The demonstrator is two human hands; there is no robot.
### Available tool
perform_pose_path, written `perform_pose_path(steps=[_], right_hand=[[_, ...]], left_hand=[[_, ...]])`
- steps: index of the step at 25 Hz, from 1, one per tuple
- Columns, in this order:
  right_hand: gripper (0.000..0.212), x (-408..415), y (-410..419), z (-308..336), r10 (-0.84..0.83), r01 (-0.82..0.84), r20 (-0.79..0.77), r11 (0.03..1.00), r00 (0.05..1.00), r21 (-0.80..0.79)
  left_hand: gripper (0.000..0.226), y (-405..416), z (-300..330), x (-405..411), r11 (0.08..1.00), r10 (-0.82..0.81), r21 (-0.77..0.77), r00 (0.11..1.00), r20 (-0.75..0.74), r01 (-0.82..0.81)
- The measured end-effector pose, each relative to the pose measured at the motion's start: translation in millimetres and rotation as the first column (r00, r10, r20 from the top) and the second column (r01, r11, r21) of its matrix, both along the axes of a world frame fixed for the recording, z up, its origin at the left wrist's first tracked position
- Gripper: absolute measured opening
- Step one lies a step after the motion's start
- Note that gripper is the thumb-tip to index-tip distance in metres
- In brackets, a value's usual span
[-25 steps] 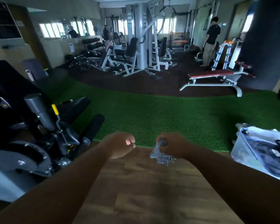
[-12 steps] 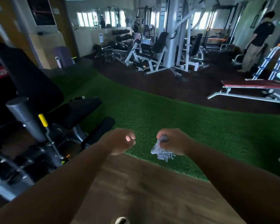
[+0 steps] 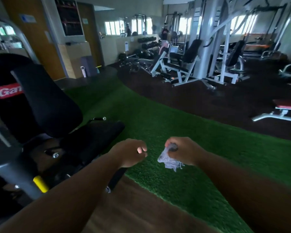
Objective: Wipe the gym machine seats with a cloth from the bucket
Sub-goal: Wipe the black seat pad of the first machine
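A crumpled grey cloth [image 3: 169, 159] hangs from my right hand [image 3: 183, 151], which is closed around its top. My left hand [image 3: 130, 152] is a loose fist with nothing in it, a hand's width left of the cloth. Both hands hover over the edge of the green turf. To the left stands a black gym machine with a padded seat [image 3: 94, 133] and a tall backrest [image 3: 45, 100]. My left hand is just right of the seat's front end, not touching it. The bucket is out of view.
A grey post with a yellow handle [image 3: 39, 183] rises from the machine at lower left. Green turf [image 3: 175, 125] runs across the middle, wood floor [image 3: 133, 212] lies below my arms. White weight machines [image 3: 180, 68] and a red bench [image 3: 287, 106] stand farther back on dark flooring.
My view has swung left: the bucket at the right has left the frame and the black machine's seat and backrest have come closer. Both hands keep their pose, cloth still in the right.
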State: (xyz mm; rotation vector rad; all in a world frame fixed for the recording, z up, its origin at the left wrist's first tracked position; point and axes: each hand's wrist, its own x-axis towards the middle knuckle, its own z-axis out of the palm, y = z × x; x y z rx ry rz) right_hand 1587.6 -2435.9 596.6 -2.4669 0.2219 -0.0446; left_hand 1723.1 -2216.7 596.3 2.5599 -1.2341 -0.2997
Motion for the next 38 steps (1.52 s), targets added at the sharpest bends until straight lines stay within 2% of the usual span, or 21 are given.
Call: perform_pose_path(steps=[5, 9, 13, 17, 20, 22, 24, 26, 30, 33, 36, 38], right_hand=[[0.020, 123, -25, -14, 0.143, -0.145, -0.051, 0.989, 0.988, -0.031], [0.024, 241, -45, -27, 0.250, -0.251, -0.099, 0.968, 0.963, 0.004], [0.017, 351, -53, -30, 0.391, -0.381, -0.151, 0.920, 0.908, 0.090], [0.013, 436, -42, -36, 0.465, -0.437, -0.179, 0.882, 0.867, 0.178], [0.019, 492, -25, -49, 0.465, -0.419, -0.195, 0.877, 0.864, 0.236], [0.019, 526, -11, -58, 0.455, -0.375, -0.206, 0.865, 0.866, 0.334], [0.016, 559, 3, -66, 0.412, -0.263, -0.252, 0.845, 0.875, 0.466], [0.012, 591, 17, -73, 0.359, -0.113, -0.312, 0.795, 0.879, 0.597], [0.015, 637, 39, -77, 0.317, 0.032, -0.366, 0.717, 0.875, 0.697], [0.022, 666, 47, -80, 0.330, 0.141, -0.440, 0.644, 0.836, 0.752], [0.028, 692, 45, -85, 0.404, 0.147, -0.452, 0.594, 0.795, 0.791], [0.035, 710, 44, -90, 0.449, 0.143, -0.457, 0.575, 0.768, 0.805]], left_hand=[[0.022, -7, -18, 86, 0.995, 0.102, 0.016, 0.994, -0.041, -0.102], [0.024, -20, -39, 159, 0.969, 0.245, 0.041, 0.968, -0.052, -0.243], [0.021, -32, -52, 219, 0.905, 0.426, 0.028, 0.900, -0.093, -0.425], [0.016, -37, -60, 263, 0.840, 0.527, -0.049, 0.834, -0.166, -0.540], [0.022, -31, -66, 302, 0.790, 0.588, -0.066, 0.783, -0.201, -0.610], [0.036, -23, -70, 330, 0.776, 0.597, -0.082, 0.770, -0.227, -0.625], [0.055, -15, -73, 361, 0.772, 0.590, -0.109, 0.770, -0.243, -0.626], [0.062, -7, -77, 397, 0.774, 0.582, -0.136, 0.780, -0.230, -0.618], [0.042, 10, -83, 459, 0.785, 0.557, -0.176, 0.802, -0.215, -0.593], [0.034, 16, -87, 492, 0.793, 0.535, -0.202, 0.816, -0.218, -0.574], [0.022, 15, -97, 511, 0.772, 0.527, -0.241, 0.804, -0.275, -0.588], [0.014, 12, -104, 523, 0.722, 0.558, -0.270, 0.767, -0.317, -0.637]])
